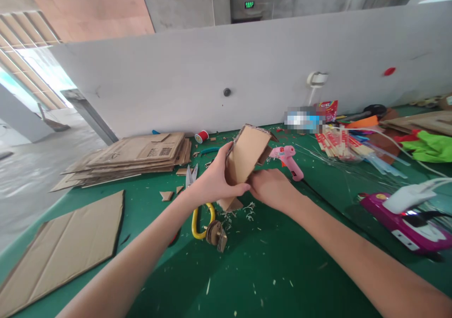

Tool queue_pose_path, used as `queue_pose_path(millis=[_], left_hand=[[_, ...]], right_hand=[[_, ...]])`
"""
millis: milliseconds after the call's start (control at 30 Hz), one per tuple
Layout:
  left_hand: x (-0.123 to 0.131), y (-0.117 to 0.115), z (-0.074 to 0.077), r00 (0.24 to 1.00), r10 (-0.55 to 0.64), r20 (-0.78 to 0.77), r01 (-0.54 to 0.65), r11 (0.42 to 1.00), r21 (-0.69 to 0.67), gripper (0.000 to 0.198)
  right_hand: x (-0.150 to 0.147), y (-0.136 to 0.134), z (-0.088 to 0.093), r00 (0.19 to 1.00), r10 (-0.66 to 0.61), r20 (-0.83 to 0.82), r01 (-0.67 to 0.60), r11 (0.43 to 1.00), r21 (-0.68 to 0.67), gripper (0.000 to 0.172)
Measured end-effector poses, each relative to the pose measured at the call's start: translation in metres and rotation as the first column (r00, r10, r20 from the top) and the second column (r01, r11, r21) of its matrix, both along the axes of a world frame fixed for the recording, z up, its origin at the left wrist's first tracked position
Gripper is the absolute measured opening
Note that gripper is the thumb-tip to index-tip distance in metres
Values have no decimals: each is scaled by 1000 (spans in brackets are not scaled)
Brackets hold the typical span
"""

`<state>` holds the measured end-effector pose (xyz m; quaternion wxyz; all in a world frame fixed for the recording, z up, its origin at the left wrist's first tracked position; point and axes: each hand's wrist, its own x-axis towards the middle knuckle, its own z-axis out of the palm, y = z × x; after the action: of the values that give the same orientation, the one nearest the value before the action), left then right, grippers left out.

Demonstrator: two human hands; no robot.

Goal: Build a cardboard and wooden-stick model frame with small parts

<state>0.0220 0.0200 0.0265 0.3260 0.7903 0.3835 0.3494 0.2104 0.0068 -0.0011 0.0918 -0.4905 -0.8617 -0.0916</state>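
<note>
A small folded cardboard box (247, 151) is tilted up over the table, with my left hand (215, 179) wrapped round its left side, thumb across the lower front. My right hand (270, 186) is closed at the box's lower right edge; its fingertips and whatever they grip are hidden. Behind it on the table lies a pink hot glue gun (287, 160) with a black cord. Scissors with yellow handles (194, 226) rest under my left forearm. Beside them sits a little piece made of round cardboard discs (213, 233) on a stick.
Stacked cardboard sheets (134, 153) and one loose sheet (70, 247) are on the left. A red spool (201, 136) stands near the grey partition (169, 78). To the right are wooden sticks (339, 141), glue sticks (384, 162) and a purple power strip (395, 221). Scraps litter the green table (282, 275).
</note>
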Motion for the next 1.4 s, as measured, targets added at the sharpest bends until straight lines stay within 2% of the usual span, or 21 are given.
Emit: queue_pose_path(millis=[67, 167, 233, 333, 433, 500, 667, 833, 900, 1100, 1267, 1400], left_hand=[[3, 1, -4, 1000, 11, -10, -11, 999, 39, 99], [-9, 10, -5, 999, -33, 25, 30, 996, 86, 98], [-20, 17, -5, 993, -79, 86, 78, 997, 19, 94], [-30, 24, -6, 968, -162, 190, 181, 979, -90, 88], [-28, 25, -10, 933, -225, 281, 268, 956, -122, 86], [-25, 24, -15, 923, -228, 309, 281, 950, -139, 86], [-24, 25, -23, 951, -178, 251, 223, 961, -163, 83], [-19, 25, -27, 977, -40, 209, 62, 993, -100, 74], [-18, 24, -28, 981, -18, 195, 36, 995, -90, 71], [-21, 24, -29, 984, 47, 174, -29, 994, -108, 62], [-27, 27, -32, 993, 68, 98, -48, 981, -189, 66], [-26, 26, -32, 993, 69, 93, -53, 986, -160, 65]], right_hand=[[3, 1, 1, 1000, 5, -10, -5, 1000, -4, 33], [16, 5, 1, 998, 33, -62, -36, 998, -43, 35], [24, 8, 0, 992, 30, -122, -39, 997, -68, 35], [28, 10, 0, 978, -54, -203, 39, 996, -79, 39], [20, 5, 3, 965, -103, -243, 86, 993, -78, 43], [15, 0, 7, 966, -101, -237, 92, 995, -49, 42], [11, -7, 15, 978, -125, -168, 134, 990, 46, 42], [9, -8, 22, 983, -123, -134, 134, 988, 77, 45], [7, -9, 23, 989, -115, -98, 125, 987, 105, 45], [5, -8, 14, 997, -75, 34, 69, 986, 154, 46], [4, -5, 10, 989, -112, -99, 123, 985, 118, 45], [1, -6, 15, 982, -110, -154, 128, 985, 112, 45]])
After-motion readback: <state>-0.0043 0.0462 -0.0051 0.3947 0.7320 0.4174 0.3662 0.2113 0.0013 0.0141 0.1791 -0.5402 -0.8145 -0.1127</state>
